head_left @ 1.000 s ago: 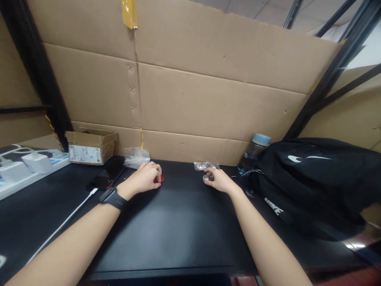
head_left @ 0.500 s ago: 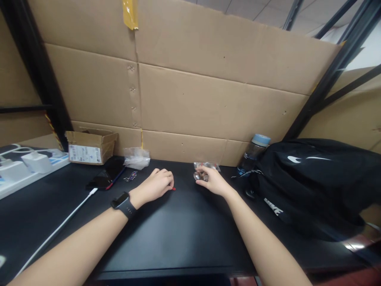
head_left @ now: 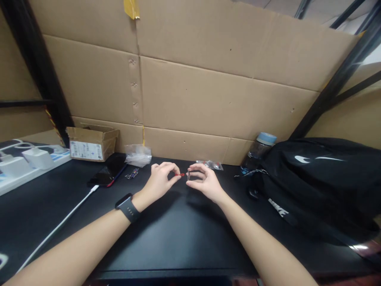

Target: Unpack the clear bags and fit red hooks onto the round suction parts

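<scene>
Between its thumb and index finger, my left hand point(head_left: 161, 178) pinches a small red loop point(head_left: 179, 174), perhaps cord, just above the black table. Facing it, my right hand point(head_left: 206, 184) holds a thin round clear disc point(head_left: 188, 175) edge-on, thumb below and fingers above. The red loop and the disc lie very near each other; whether they touch I cannot tell. Behind my right hand lies a clear plastic packet point(head_left: 211, 164) with small reddish and shiny pieces. A dark watch sits on my left wrist.
On the left are a phone point(head_left: 108, 171) on a white cable, a small beaded trinket point(head_left: 132, 174), a clear plastic bag point(head_left: 138, 155), an open carton point(head_left: 92, 145) and a white power strip point(head_left: 18, 176). A bottle point(head_left: 257, 153) and a black bag point(head_left: 321, 186) stand right.
My left hand has lifted the red loop and moved it right. My right hand has moved slightly left, turning the clear disc edge-on and bringing it near the loop.
</scene>
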Tool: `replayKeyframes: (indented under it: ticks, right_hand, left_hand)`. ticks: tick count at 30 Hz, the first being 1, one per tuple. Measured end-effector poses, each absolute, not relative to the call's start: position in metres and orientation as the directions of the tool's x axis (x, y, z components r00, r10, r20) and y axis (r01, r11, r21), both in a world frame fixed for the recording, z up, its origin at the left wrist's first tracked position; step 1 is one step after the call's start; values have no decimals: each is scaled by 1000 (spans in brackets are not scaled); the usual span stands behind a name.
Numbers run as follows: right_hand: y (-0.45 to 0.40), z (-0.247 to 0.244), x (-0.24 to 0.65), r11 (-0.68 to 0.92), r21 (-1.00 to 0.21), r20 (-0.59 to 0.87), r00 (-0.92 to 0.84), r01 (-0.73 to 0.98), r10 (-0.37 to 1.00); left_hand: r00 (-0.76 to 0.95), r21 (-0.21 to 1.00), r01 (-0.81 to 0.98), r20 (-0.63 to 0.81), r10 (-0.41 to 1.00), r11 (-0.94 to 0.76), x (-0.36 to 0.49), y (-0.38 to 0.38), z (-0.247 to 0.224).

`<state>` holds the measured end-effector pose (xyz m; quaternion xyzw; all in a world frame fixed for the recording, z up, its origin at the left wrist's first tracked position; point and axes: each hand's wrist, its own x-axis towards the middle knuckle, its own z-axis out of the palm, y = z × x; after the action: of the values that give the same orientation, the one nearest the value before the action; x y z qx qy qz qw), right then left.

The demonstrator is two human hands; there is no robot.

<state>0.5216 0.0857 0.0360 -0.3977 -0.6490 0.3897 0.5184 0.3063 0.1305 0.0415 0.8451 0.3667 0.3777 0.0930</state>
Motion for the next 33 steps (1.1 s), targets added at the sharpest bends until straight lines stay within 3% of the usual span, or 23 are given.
replayKeyframes:
  ticks: [6,19,25,33]
  right_hand:
    - [81,35,506,416,-909,410,-112,38,905]
    - [79,38,503,509,-845,501,-92,162,861]
    - [78,35,502,495,-863,490,-75,101,869]
    - [77,39,501,435,-900,430,-110,21,896]
  left_hand:
    - [449,451,525,574,685,-722,309,127,41]
    - [434,500,422,622,652,-757,313,117,45]
    - [407,420,502,656,635,-756,315,113,43]
    - [369,433,500,677,637,-750,315,113,43]
